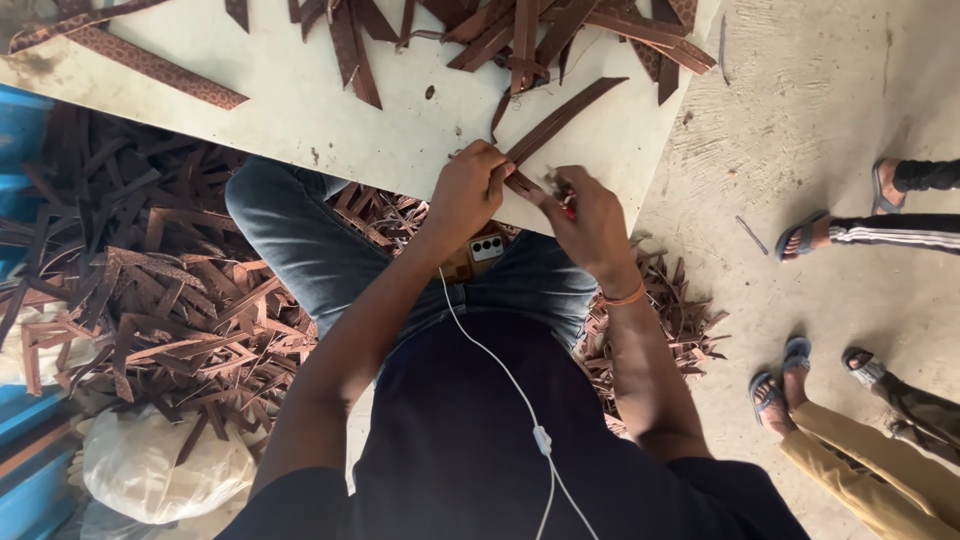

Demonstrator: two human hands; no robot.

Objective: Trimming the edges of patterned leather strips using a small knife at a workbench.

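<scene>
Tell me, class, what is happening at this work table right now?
A seated person works at the edge of a pale board laid over the knees. The left hand pinches a brown strap, while the right hand holds a small red-handled tool against the strap's near end. More brown straps lie on the board, and a big heap of strap pieces covers the floor. Sandalled feet of other people stand nearby.
</scene>
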